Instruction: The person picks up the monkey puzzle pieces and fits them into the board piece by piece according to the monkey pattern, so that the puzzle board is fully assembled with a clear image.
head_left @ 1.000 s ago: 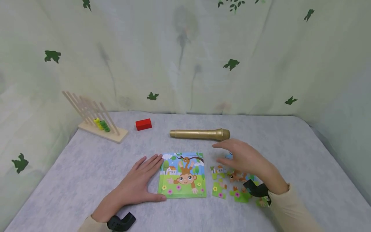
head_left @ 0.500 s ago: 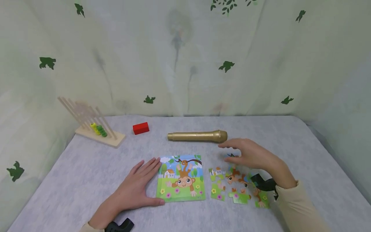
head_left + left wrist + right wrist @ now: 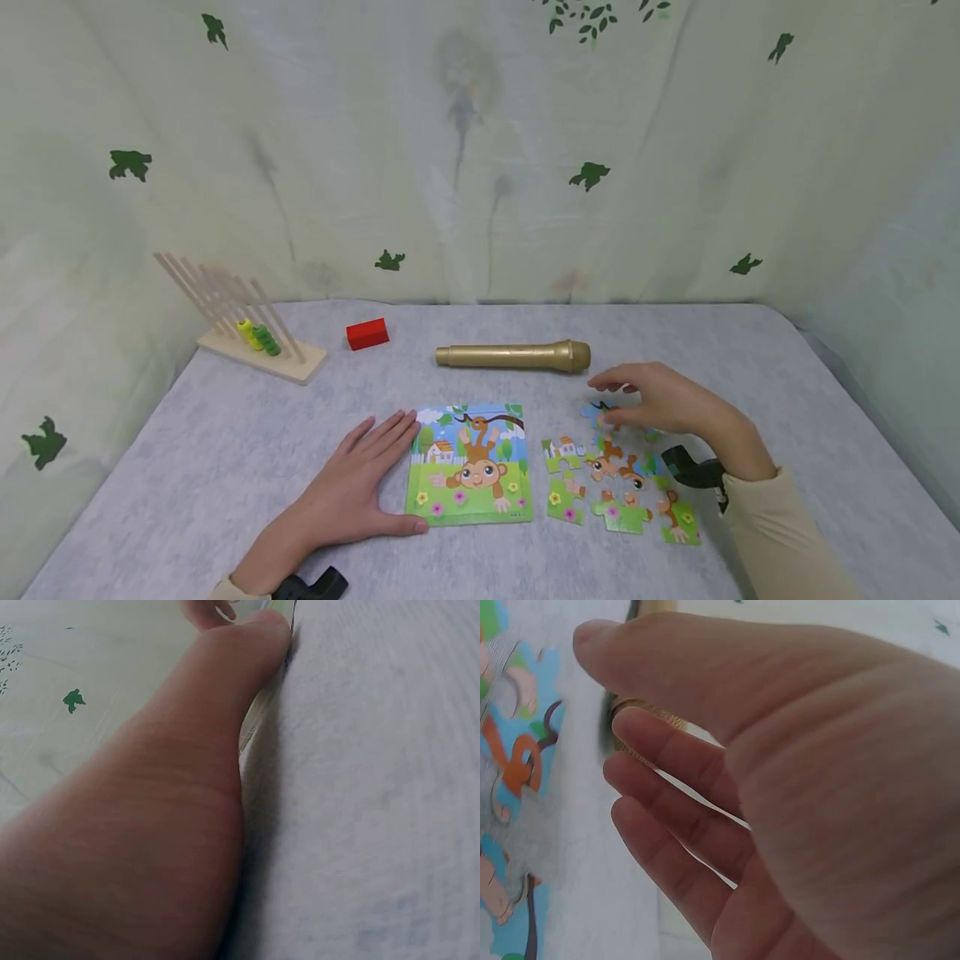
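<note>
A square monkey picture puzzle board (image 3: 468, 479) lies flat in the middle of the table in the head view. My left hand (image 3: 352, 487) rests along its left side, fingertips at the upper left corner and thumb at the lower left one. To the right of the board are several loose monkey jigsaw pieces (image 3: 624, 518), close together but with gaps. Over the far pieces hovers my right hand (image 3: 671, 404), thumb and fingers apart with nothing between them. In the right wrist view, jigsaw pieces (image 3: 517, 769) show left of the fingers. The right hand hides part of the pieces.
A gold microphone (image 3: 510, 357) lies behind the board and pieces. Further left are a red block (image 3: 367, 334) and a wooden peg stand (image 3: 288, 367) with yellow beads (image 3: 249, 333) and green beads (image 3: 266, 340). A printed cloth hangs behind the table.
My right hand has drifted to the right, away from the board, uncovering more jigsaw pieces. The left hand keeps its place by the board. The head view has shifted slightly.
</note>
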{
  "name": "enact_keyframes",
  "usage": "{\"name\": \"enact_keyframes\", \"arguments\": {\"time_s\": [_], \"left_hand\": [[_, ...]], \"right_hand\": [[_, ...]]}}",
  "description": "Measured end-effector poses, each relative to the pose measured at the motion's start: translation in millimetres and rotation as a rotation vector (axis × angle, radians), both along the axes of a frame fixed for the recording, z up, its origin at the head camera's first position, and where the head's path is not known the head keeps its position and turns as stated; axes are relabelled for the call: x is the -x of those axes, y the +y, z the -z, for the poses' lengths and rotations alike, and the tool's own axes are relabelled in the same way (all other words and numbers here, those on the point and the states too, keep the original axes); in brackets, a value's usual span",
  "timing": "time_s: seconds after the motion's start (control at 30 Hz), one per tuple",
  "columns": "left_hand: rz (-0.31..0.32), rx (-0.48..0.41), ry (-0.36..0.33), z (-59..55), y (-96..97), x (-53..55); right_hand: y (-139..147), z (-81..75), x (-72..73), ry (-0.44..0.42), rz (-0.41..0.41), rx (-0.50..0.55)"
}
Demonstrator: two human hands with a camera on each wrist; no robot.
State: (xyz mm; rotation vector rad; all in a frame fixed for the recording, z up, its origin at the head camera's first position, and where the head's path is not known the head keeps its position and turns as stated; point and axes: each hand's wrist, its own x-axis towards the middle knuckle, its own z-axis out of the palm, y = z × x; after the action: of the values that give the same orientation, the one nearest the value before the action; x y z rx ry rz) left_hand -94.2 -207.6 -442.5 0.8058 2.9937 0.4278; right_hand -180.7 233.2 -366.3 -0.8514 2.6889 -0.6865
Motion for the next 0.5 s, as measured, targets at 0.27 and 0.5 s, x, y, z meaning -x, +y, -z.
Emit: {"name": "enact_keyframes", "arguments": {"time_s": [0.27, 0.5], "left_hand": [[-0.009, -0.005, -0.009, 0.8, 0.7, 0.3], [-0.023, 0.002, -0.028, 1.2, 0.8, 0.1]], "right_hand": [[6, 7.0, 4.8, -0.054, 0.013, -0.017], [9, 13.6, 6.9, -0.09, 0.032, -0.013]]}}
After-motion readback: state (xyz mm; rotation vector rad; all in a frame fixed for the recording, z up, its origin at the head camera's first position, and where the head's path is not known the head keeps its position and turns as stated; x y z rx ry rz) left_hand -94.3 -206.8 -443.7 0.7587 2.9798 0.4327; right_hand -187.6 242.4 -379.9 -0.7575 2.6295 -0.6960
